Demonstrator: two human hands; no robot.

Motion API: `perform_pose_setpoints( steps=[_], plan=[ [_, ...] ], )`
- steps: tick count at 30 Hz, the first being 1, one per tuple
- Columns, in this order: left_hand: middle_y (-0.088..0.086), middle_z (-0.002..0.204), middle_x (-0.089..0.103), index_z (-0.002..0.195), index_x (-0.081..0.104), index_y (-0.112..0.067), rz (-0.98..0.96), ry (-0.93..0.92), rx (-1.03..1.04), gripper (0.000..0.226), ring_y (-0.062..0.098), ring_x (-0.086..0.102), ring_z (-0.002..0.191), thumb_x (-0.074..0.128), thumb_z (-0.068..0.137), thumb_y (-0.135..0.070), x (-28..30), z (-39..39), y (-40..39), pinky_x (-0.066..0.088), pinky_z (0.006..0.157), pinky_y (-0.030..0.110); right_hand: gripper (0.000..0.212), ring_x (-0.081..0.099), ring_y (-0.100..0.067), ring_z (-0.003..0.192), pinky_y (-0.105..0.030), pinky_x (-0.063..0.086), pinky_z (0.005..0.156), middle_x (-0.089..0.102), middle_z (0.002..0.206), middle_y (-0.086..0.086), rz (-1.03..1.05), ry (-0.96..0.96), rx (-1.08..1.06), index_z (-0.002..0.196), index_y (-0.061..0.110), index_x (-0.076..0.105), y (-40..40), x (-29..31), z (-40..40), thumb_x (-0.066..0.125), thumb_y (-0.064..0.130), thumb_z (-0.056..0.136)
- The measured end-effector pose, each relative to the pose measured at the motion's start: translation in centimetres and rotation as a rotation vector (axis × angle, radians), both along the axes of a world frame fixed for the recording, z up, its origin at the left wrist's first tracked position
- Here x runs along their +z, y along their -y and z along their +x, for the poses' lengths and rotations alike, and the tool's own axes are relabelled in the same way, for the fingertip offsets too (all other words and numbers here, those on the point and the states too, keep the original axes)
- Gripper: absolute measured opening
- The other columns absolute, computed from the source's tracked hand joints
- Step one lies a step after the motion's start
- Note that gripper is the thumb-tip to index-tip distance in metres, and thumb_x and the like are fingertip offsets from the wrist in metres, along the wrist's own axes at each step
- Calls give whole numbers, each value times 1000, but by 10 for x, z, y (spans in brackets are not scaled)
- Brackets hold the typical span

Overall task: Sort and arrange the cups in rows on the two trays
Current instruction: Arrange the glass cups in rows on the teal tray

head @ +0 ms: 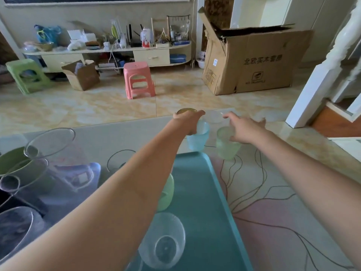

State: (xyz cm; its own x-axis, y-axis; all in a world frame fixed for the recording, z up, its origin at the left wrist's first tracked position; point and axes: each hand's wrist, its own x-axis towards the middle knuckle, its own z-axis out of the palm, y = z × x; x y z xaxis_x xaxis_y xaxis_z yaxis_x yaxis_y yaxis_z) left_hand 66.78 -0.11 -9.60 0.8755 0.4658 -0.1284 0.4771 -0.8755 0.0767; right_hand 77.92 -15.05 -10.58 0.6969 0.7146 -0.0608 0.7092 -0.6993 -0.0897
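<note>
A teal tray [205,192] lies on the patterned table in front of me. On it stand a clear cup [164,243] and a pale green cup [167,192], which my left forearm half hides. Just beyond the tray's far edge, my left hand [188,121] grips a light blue cup [197,139] from above at its rim. To its right my right hand [244,130] holds a translucent green cup [226,147] by the rim, with the other fingers spread. Behind the hands, near the table's far edge, stand an amber cup [186,110] and a clear cup [214,116].
At the left of the table are a clear glass bowl [50,141], a green bowl [13,161] and more glassware [15,229]. On the floor beyond the table's far edge stand a pink stool [138,81] and a large cardboard box [252,59].
</note>
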Motion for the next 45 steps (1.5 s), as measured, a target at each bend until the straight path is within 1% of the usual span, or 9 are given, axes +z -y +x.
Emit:
perform_pose_setpoints(
  steps=[3, 7, 11, 17, 21, 28, 35, 42, 45],
  plan=[
    [14, 115, 58, 131, 33, -12, -9, 145, 86, 51, 32, 52, 87, 47, 84, 5, -5, 0, 7, 40, 68, 37, 58, 54, -33, 99, -43, 48, 85, 56, 109, -13, 138, -81, -23, 132, 20, 30, 0, -9, 3, 55, 5, 82],
    [19, 107, 62, 129, 33, -9, 47, 181, 96, 49, 35, 57, 82, 49, 85, 7, 2, -17, 14, 41, 59, 36, 47, 55, -36, 95, -38, 48, 76, 56, 109, -19, 222, -39, -10, 126, 15, 37, 10, -7, -7, 47, -3, 84],
    [18, 109, 59, 118, 45, -10, 1, 275, 158, 39, 35, 57, 85, 43, 84, 8, 28, -47, 20, 41, 62, 36, 53, 60, -30, 92, -41, 53, 77, 59, 114, -11, 334, -64, 45, 115, 30, 44, 38, -3, -29, 46, -10, 80],
    [11, 105, 58, 111, 49, -12, -179, 539, 275, 29, 32, 58, 88, 43, 86, 3, 92, -115, 59, 56, 77, 44, 19, 57, 3, 68, -27, 51, 70, 62, 78, 13, 553, -130, 100, 85, 17, 65, 97, 44, -98, 57, 0, 87],
    [3, 93, 53, 111, 53, -12, -227, 699, 281, 29, 26, 53, 80, 41, 88, 0, 124, -178, 103, 51, 69, 34, 8, 50, -6, 66, -23, 35, 56, 51, 69, 17, 385, -245, 139, 82, 27, 61, 141, 77, -164, 60, 22, 88],
    [6, 88, 58, 106, 54, -16, -180, 753, 338, 20, 28, 54, 78, 45, 89, -9, 111, -286, 152, 41, 63, 32, 9, 49, -12, 75, -25, 30, 56, 50, 71, 14, 112, -68, 279, 84, 35, 56, 181, 82, -263, 54, 43, 89],
    [5, 99, 66, 103, 54, -22, -191, 825, 412, 20, 31, 59, 82, 44, 89, -11, 79, -343, 173, 47, 66, 35, 21, 52, -15, 77, -24, 28, 52, 48, 68, 11, 31, -38, 345, 86, 28, 57, 180, 51, -304, 53, 48, 89],
    [-4, 83, 60, 113, 51, -14, -200, 1262, 439, 28, 19, 52, 72, 45, 88, -3, 64, -359, 179, 38, 63, 28, 30, 60, -19, 81, -24, 24, 53, 63, 82, 6, 31, 136, 382, 89, 25, 61, 171, 37, -312, 47, 53, 89],
    [-2, 84, 61, 114, 50, -12, -192, 1287, 460, 26, 21, 53, 72, 44, 89, -4, 62, -354, 172, 37, 63, 27, 32, 60, -20, 81, -25, 28, 55, 65, 84, 5, -28, 176, 411, 88, 25, 59, 165, 33, -314, 45, 52, 90]
  ],
)
